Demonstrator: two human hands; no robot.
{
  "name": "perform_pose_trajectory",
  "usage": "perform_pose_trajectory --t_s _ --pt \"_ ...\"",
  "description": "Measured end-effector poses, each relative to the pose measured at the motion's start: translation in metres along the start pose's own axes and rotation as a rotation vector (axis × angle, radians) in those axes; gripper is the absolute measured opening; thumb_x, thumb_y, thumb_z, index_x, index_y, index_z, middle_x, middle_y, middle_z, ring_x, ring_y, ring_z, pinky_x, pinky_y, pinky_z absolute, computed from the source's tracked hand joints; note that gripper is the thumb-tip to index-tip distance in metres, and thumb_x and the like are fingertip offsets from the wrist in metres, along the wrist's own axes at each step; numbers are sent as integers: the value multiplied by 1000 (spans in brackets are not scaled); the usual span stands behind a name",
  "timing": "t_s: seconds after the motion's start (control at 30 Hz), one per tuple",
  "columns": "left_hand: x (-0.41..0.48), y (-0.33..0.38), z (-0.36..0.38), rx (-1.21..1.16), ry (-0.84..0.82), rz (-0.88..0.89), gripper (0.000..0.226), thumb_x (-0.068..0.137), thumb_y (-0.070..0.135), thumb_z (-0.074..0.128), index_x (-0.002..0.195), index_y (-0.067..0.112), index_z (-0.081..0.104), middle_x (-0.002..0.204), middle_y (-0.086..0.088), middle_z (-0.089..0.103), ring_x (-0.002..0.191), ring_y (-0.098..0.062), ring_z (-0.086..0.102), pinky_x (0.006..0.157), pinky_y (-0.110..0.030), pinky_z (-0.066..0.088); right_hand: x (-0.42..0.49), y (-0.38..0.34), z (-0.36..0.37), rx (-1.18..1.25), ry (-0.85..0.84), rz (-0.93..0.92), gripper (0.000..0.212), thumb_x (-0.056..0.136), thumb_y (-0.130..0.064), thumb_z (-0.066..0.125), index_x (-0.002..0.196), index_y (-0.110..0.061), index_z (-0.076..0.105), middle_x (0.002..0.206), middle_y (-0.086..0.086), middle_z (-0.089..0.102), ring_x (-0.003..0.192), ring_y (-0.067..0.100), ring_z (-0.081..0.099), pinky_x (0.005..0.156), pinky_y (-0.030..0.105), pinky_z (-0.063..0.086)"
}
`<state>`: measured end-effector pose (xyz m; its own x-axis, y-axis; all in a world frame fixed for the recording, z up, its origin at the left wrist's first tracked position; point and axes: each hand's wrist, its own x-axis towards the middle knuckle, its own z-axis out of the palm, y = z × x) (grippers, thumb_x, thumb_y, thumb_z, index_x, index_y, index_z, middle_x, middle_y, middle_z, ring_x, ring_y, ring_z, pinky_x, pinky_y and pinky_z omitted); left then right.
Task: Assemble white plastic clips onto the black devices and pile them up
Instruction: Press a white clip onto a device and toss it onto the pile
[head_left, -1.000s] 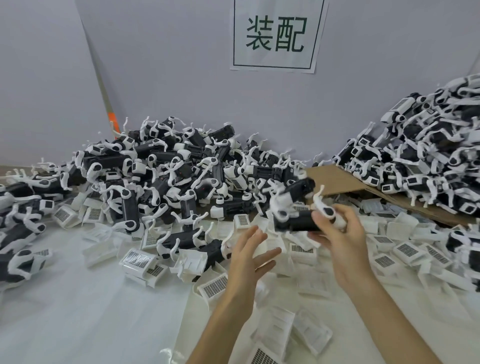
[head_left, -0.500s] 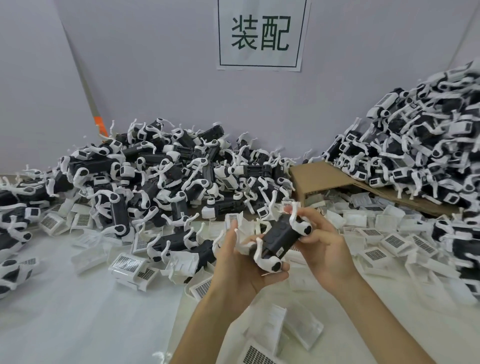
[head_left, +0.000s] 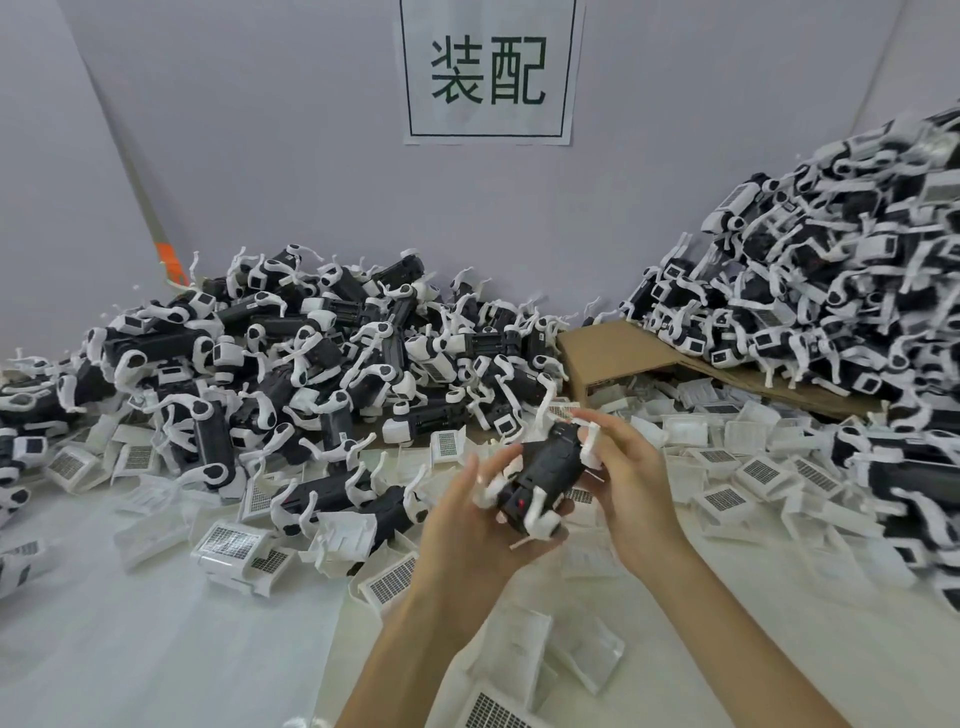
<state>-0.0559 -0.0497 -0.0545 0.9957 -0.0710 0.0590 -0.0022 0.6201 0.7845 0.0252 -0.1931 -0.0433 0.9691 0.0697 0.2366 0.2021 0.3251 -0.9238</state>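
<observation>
Left hand (head_left: 467, 525) and right hand (head_left: 634, 478) grip black device (head_left: 550, 462) — heap (head_left: 311, 353) behind, cardboard (head_left: 613, 348) beside, white clips (head_left: 753, 473) beneath.

Two hands (head_left: 467, 525) (head_left: 631, 486), one held device (head_left: 545, 467), two piles (head_left: 291, 353) (head_left: 831, 291)

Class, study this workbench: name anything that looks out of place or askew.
The brown cardboard lies tilted, its left end raised over loose white clips, with the right-hand pile resting on it.
</observation>
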Motion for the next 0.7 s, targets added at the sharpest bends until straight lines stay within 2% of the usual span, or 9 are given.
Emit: perform_pose_trajectory --t_s 0.1,0.17,0.27,0.37,0.43,0.5,0.6,0.67,0.7 --pt "0 3 -6 -69 41 -19 63 91 55 51 134 10 57 131 -21 65 114 -45 65 90 -51 59 2 -4 -3 104 -59 38 23 90 -1 59 103 -15 73 114 10 71 103 23 68 70 31 58" --pt "-1 3 -9 -111 22 -72 65 96 56 46 135 6 60 133 -22 63 115 -45 64 88 -49 58 1 -7 -5 294 -146 109 24 82 -8 63 102 -15 74 115 11 70 104 24 68 77 33 59" --pt "-4 5 -7 -53 -92 -180 48 96 41 56 125 5 69 117 -26 63 91 -36 66 77 -40 61 -1 -9 -8 490 -298 215 30 82 -6 58 103 -17 77 124 15 67 111 28 66 88 38 58" --pt "-5 2 -4 -9 -166 -281 45 99 40 51 119 6 73 102 -26 66 75 -33 64 70 -38 59 -4 -9 -11 540 -419 240 40 77 -4 55 109 -15 77 133 13 65 120 31 64 98 44 53" --pt "-6 0 -4 56 -182 -280 47 99 40 53 127 5 65 96 -22 66 76 -30 63 75 -37 55 -5 -9 -11 475 -473 227 45 78 -8 49 114 -15 75 135 15 63 125 35 60 101 49 46" --pt "-6 -1 -5 74 -163 -254 53 96 41 54 133 3 58 93 -18 65 80 -27 63 79 -37 54 -4 -11 -8 325 -470 197 44 81 -15 51 119 -17 73 134 14 64 123 33 62 95 45 51" --pt "-3 -1 -8 131 -91 -142 53 89 40 63 125 1 62 94 -14 66 85 -25 65 80 -33 55 0 -6 -4 79 -304 124 37 81 -17 62 115 -21 74 124 8 71 109 25 68 85 37 55" --pt "-1 0 -11 162 -60 -60 44 85 34 70 113 1 70 100 -14 69 93 -25 67 85 -34 56 2 2 -5 -156 -175 43 27 93 -14 58 101 -30 78 114 2 75 100 21 72 77 27 53" --pt "-1 0 -13 133 -59 -35 39 83 30 72 111 2 73 105 -14 70 97 -25 67 87 -35 57 3 6 -7 -314 -137 -6 31 97 -11 56 96 -32 78 110 -3 75 98 19 71 75 21 51"
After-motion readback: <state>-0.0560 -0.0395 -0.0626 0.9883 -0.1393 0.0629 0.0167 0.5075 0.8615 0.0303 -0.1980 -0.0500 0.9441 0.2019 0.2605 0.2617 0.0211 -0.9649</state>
